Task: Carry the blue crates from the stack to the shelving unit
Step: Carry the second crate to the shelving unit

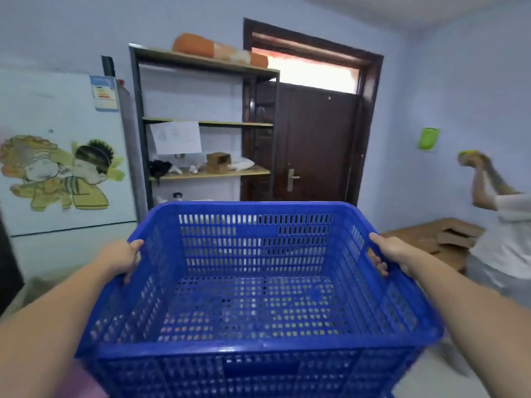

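Observation:
A large blue perforated crate [255, 349] fills the lower middle of the head view, empty inside and held up in front of me. My left hand [123, 258] grips its left rim, fingers curled over the edge. My right hand [388, 255] grips the right rim the same way. Straight ahead, beyond the crate's far wall, stands the shelving unit [207, 123], a dark metal frame with wooden boards. Its middle shelf is bare; the one below holds small items.
An orange roll [218, 50] lies on the shelf top. A white refrigerator [63, 156] with a cartoon sticker stands at left. A dark brown door [316, 145] is right of the shelves. A person [500, 225] stands at far right by flattened cardboard [431, 239].

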A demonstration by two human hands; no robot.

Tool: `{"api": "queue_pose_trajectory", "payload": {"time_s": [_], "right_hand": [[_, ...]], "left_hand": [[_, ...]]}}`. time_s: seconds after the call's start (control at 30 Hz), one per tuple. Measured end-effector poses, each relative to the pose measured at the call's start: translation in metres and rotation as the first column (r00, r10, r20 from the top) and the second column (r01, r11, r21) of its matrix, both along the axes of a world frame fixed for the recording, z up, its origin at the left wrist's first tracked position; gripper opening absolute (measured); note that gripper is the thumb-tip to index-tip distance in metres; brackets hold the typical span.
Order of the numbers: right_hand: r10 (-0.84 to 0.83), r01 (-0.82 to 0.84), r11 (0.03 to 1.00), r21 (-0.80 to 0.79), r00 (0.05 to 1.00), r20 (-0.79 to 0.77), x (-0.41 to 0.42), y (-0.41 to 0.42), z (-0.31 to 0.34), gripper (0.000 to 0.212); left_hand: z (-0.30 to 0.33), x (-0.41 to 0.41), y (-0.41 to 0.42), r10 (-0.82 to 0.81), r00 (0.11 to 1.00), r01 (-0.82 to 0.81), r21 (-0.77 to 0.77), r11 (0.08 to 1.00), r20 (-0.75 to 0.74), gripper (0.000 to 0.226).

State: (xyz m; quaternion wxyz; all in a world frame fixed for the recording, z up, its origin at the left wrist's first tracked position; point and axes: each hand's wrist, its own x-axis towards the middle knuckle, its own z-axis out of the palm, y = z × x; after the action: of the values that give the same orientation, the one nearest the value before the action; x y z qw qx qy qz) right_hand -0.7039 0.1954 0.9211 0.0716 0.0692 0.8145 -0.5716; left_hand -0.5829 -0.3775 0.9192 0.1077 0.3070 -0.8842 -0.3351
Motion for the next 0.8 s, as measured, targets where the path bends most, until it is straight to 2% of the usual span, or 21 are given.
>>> {"api": "queue_pose_trajectory", "payload": {"time_s": [0.17, 0.33, 0.4, 0.57, 0.67, 0.8], "right_hand": [[-0.221, 0.221, 0.975, -0.006, 0.975, 0.018, 0.060, 0.057, -0.016, 0.061], [-0.482, 0.484, 0.875, -0.013, 0.874, 0.057, 0.152, 0.124, -0.041, 0.062], [-0.595, 0.596, 0.803, 0.002, 0.802, 0.053, 0.201, 0.153, -0.047, 0.061], [-0.775, 0.777, 0.630, 0.012, 0.627, 0.079, 0.340, 0.223, -0.059, 0.059], [-0.857, 0.860, 0.511, 0.019, 0.507, 0.097, 0.430, 0.257, -0.059, 0.056], [-0.930, 0.931, 0.362, 0.037, 0.358, 0.086, 0.542, 0.293, -0.055, 0.056]], "left_hand": [[-0.009, -0.074, 0.051, -0.232, 0.972, 0.233, 0.004, 0.973, 0.037, 0.051], [-0.022, -0.130, 0.142, -0.457, 0.887, 0.460, -0.036, 0.887, 0.063, 0.050], [-0.029, -0.142, 0.192, -0.560, 0.824, 0.566, -0.076, 0.821, 0.090, 0.047], [-0.043, -0.139, 0.331, -0.714, 0.680, 0.727, -0.031, 0.686, 0.164, 0.031], [-0.044, -0.108, 0.424, -0.819, 0.539, 0.840, -0.052, 0.540, 0.196, 0.054], [-0.051, -0.060, 0.542, -0.895, 0.381, 0.923, -0.044, 0.382, 0.231, 0.046]]}}
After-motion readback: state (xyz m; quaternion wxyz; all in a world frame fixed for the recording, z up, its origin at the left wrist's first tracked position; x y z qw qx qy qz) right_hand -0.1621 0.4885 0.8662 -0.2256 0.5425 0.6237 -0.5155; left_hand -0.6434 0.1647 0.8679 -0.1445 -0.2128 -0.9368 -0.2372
